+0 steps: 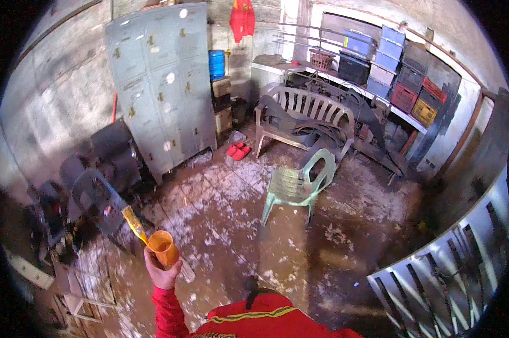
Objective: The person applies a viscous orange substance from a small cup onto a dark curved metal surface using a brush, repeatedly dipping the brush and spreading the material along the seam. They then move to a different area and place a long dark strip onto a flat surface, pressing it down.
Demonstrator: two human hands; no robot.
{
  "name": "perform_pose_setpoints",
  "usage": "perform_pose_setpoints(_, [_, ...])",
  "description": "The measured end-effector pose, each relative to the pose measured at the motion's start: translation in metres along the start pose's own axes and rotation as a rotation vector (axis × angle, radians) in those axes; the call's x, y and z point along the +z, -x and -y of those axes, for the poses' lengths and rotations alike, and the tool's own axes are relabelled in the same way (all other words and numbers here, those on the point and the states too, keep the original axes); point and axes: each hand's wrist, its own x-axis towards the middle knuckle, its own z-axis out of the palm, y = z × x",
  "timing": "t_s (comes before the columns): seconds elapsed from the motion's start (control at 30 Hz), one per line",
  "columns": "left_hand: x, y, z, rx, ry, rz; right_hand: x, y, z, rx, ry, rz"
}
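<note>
The left hand (162, 274) is raised and closed around an orange cup (163, 247), whose yellow handle (134, 222) points up and to the left, away from the body; the right hand is not visible.

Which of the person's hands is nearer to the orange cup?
Left. The left hand grips the orange cup from below, raised in front of the body. The right hand is out of view.

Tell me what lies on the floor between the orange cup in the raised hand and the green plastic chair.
In the head view, only muddy brown floor with pale patches lies between the orange cup in the left hand and the green plastic chair.
</note>
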Motion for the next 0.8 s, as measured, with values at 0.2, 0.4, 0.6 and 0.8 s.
perform_pose_setpoints(0.2, [0.072, -0.197, 0.095, -0.017, 0.035, 0.034, -0.145, -0.150, 0.379, -0.683, -0.030, -0.227])
perform_pose_setpoints(0.4, [0.144, -0.372, 0.233, -0.020, 0.005, 0.025, -0.293, -0.245, 0.715, -0.706, -0.666, -0.105])
perform_pose_setpoints(0.6, [0.222, -0.589, 0.324, -0.008, 0.000, 0.095, -0.264, -0.336, 0.754, -0.394, -0.702, -0.112])
perform_pose_setpoints(0.8, [0.333, -0.769, 0.381, 0.010, 0.054, 0.160, -0.246, -0.420, 0.685, 0.079, 0.106, 0.061])
